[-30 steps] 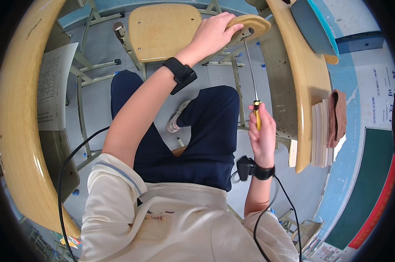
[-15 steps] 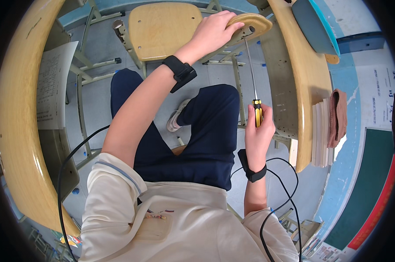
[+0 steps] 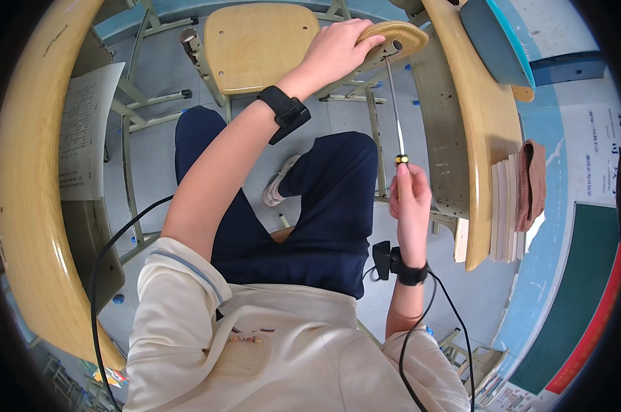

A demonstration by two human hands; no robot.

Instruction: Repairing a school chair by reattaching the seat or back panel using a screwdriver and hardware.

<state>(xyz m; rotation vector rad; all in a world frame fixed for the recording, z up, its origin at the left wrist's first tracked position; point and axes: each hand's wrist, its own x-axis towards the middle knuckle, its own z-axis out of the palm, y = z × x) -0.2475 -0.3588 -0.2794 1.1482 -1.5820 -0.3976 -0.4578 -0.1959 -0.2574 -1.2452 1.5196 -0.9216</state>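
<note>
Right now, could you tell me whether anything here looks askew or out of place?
Yes: the small rounded wooden panel sits tilted off a metal frame, steadied by the left hand, while the right hand holds a long screwdriver with its tip at the panel. Nothing looks spilled.

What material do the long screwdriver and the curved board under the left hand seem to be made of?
The screwdriver seems to have a bare steel shaft: it is thin, grey and shiny. Its handle sits inside the right hand, with only a yellow and black tip showing, probably plastic. The curved board under the left hand looks like varnished plywood: pale tan, smooth, slightly glossy, with a rounded bent edge.
</note>
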